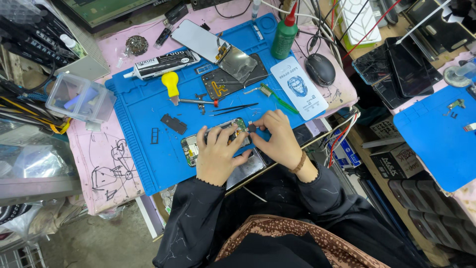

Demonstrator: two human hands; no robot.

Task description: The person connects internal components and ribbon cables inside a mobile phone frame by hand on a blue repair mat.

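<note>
two hands are working on one opened phone [218,141] lying near the front edge of the blue mat [144,119] on your worktop [94,159]. your left hand [216,155] is lying over the phone's middle, fingers curled down onto the exposed board, thumb stretching right along its lower edge; it's pressing and steadying, not pinching anything i can make out. your right hand [277,139] is sitting at the phone's right end, thumb and forefinger pinching a small black part [252,127] right at the top corner of the phone. can't tell whether that part is touching the board or sitting just above it.

around you on the mat: black tweezers [233,107] just above the phone, a yellow-handled screwdriver [172,87] further up and left, a small black cover piece [173,124] to the left of the phone, and a green-handled brush [275,98] to the upper right. a white glue tube [163,63] is lying near the mat's top edge, beside a detached screen panel [213,47] with a dark back plate [233,77] below it. a white card [299,94] is overlapping the mat's right edge, with a green squeeze bottle [284,35] and a black mouse [320,69] near it. a clear plastic box [81,98] is sitting off the mat's left side.
</note>
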